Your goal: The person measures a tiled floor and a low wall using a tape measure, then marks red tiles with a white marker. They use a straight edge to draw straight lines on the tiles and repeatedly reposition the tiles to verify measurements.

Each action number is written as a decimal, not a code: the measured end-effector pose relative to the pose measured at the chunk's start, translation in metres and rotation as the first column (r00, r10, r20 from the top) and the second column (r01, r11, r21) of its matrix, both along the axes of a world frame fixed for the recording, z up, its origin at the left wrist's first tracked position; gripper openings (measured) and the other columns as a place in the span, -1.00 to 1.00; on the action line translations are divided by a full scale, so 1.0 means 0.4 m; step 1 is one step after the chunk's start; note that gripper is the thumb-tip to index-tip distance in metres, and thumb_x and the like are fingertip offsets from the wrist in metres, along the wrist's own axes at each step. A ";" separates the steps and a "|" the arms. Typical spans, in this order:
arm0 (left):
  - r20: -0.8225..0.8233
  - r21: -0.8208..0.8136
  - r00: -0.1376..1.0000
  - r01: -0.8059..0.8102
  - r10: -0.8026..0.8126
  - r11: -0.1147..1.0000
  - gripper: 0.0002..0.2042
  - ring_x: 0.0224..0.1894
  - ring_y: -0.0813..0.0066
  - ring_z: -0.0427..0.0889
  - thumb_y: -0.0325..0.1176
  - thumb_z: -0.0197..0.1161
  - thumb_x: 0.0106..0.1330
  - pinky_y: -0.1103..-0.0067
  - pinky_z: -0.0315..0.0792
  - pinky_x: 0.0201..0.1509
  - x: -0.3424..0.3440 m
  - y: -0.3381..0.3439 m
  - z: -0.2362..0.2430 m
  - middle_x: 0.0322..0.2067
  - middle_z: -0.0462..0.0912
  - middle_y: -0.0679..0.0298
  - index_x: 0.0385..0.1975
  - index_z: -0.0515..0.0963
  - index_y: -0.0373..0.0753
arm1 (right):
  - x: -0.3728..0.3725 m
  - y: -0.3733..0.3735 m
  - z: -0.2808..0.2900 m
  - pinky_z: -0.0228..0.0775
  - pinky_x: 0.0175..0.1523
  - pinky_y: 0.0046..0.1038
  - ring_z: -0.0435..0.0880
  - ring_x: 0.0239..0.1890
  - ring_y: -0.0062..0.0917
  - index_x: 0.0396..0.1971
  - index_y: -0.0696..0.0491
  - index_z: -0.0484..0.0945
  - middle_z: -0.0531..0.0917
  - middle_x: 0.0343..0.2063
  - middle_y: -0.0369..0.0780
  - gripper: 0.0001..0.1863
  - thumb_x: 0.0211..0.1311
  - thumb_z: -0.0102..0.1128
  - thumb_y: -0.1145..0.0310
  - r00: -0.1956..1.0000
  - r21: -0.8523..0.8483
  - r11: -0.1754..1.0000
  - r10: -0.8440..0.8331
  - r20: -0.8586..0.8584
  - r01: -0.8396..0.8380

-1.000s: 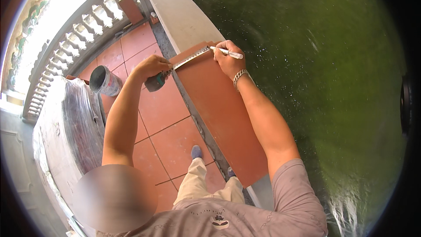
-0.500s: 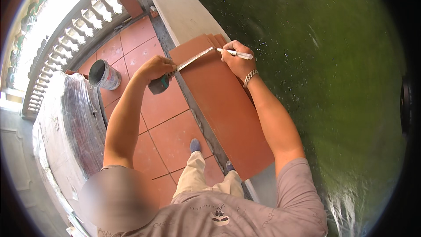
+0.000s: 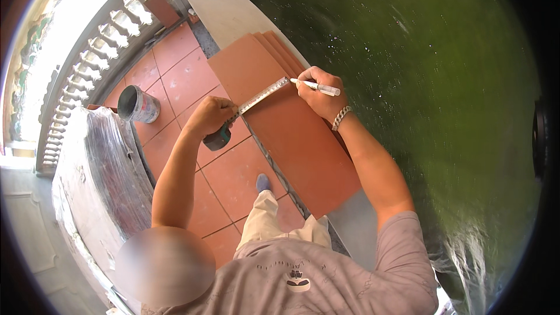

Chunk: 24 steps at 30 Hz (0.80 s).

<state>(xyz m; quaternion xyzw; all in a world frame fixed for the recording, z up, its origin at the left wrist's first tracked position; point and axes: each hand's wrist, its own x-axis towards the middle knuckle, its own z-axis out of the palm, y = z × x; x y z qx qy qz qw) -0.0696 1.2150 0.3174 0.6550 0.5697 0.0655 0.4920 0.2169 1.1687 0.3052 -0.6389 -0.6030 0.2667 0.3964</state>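
From where I stand, the person's two bare hands are both occupied over a stack of flat, rectangular terracotta-coloured tiles [image 3: 303, 151] at the centre of the frame. The stack lies on a pale, smooth ledge [image 3: 224, 6] running from the upper centre toward the lower right. The tiles are staggered, with several edges showing beyond the top one.

The left hand [image 3: 214, 118], left of centre, is closed, thumb and fingers pinching a tape measure with a dark case and teal detail [image 3: 217, 138] by its blade. The case hangs below the fingers, clear of the tiles. The whitish blade [image 3: 262, 97] extends across the top tile, slanting upward to the right.

The right hand [image 3: 322, 92], right of centre, pinches a slim white marker pen [image 3: 324, 88], its tip directed left, just beside the blade's free end. I cannot tell whether the tip touches the tile. A silver chain bracelet [image 3: 342, 118] circles that wrist.

Noted nearby: a grey, stained bucket [image 3: 149, 108] tilted at left on the reddish square-tiled floor [image 3: 185, 71]; a bulky bundle in clear plastic film [image 3: 108, 157] at lower left; a pale balustrade [image 3: 96, 48] at upper left.
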 end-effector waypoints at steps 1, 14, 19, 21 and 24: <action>0.003 0.008 1.000 0.003 -0.003 1.000 -0.81 -0.52 0.58 0.56 -0.38 0.14 0.22 0.57 0.46 -0.37 0.000 -0.003 0.003 -0.60 0.59 0.29 -0.47 0.64 -0.37 | 0.000 -0.003 0.009 0.52 -0.37 -0.46 0.67 -0.54 -0.53 -0.42 0.08 0.61 0.69 -0.57 -0.21 -0.89 0.16 0.26 0.37 1.000 0.046 0.999 0.018 -0.005 -0.018; -0.076 0.008 0.996 0.040 -0.039 0.999 -0.80 -0.58 0.53 0.58 -0.38 0.08 0.22 0.53 0.47 -0.44 -0.016 -0.005 0.030 -0.64 0.58 0.28 -0.47 0.65 -0.29 | -0.013 -0.011 0.070 0.54 -0.38 -0.42 0.70 -0.53 -0.41 -0.44 0.09 0.58 0.69 -0.56 -0.16 -0.90 0.16 0.27 0.39 0.999 0.032 0.999 0.043 -0.009 -0.043; -0.052 -0.019 0.999 0.003 -0.004 1.000 -0.80 -0.58 0.51 0.57 -0.37 0.09 0.24 0.51 0.47 -0.43 -0.015 0.002 0.036 -0.63 0.58 0.28 -0.43 0.66 -0.26 | -0.013 -0.008 0.077 0.54 -0.37 -0.43 0.71 -0.51 -0.42 -0.42 0.11 0.58 0.69 -0.54 -0.15 -0.90 0.17 0.27 0.40 0.998 0.025 0.998 0.055 -0.017 -0.055; -0.047 -0.012 0.999 0.004 -0.005 1.000 -0.80 -0.58 0.50 0.57 -0.37 0.09 0.24 0.51 0.48 -0.43 -0.012 0.002 0.043 -0.63 0.58 0.28 -0.42 0.67 -0.26 | -0.011 -0.006 0.083 0.54 -0.37 -0.43 0.71 -0.51 -0.42 -0.42 0.11 0.58 0.69 -0.54 -0.16 -0.90 0.17 0.27 0.40 0.998 0.031 0.997 0.066 -0.019 -0.065; -0.052 0.012 0.998 0.019 -0.018 1.000 -0.80 -0.58 0.49 0.58 -0.37 0.10 0.25 0.51 0.48 -0.42 -0.012 -0.003 0.055 -0.62 0.59 0.28 -0.41 0.66 -0.27 | -0.010 -0.007 0.096 0.54 -0.37 -0.43 0.70 -0.52 -0.43 -0.41 0.11 0.58 0.69 -0.55 -0.16 -0.89 0.18 0.27 0.39 0.997 0.023 0.997 0.070 -0.025 -0.069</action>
